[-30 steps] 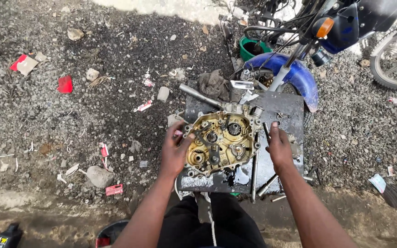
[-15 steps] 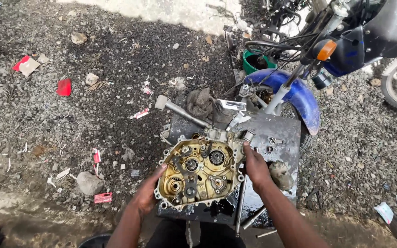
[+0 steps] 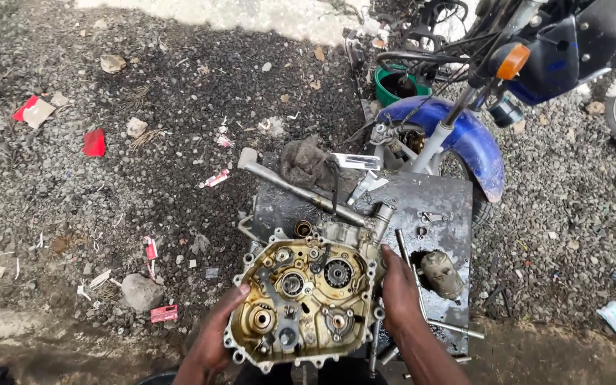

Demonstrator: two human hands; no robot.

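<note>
Engine crankcase half (image 3: 304, 296): open, oily, gold-tinted inside, with gears and shafts exposed. It sits low in the head view, tilted, over the near edge of a dark metal plate (image 3: 440, 203) that lies on the gravel ground (image 3: 144, 178).

Left hand (image 3: 215, 335): grips the lower left rim of the crankcase half, fingers curled over its edge.

Right hand (image 3: 401, 292): pressed against the right rim of the crankcase half, fingers wrapped along the casing edge.

On and about the plate:
- Long metal bar (image 3: 297, 189), lying slantwise across the plate's far left corner.
- Greasy grey rag (image 3: 308, 164), bunched just beyond the bar.
- Small cylindrical engine part (image 3: 442, 274), dirty, on the plate just right of the right hand.
- Thin rod (image 3: 454, 329), near the plate's near right edge.

Beyond the plate:
- Motorcycle (image 3: 565, 50), blue and black, orange indicator lamp (image 3: 512, 60) on its front.
- Blue front mudguard (image 3: 468, 139), touching or overhanging the plate's far right corner.
- Green bucket (image 3: 397, 82), well behind the plate, beside the front wheel.

Scattered on the gravel to the left:
- Red scraps (image 3: 94, 142), well apart from the plate.
- Grey stone (image 3: 140, 291), near the left hand.
- Bits of torn paper and wrappers.
</note>
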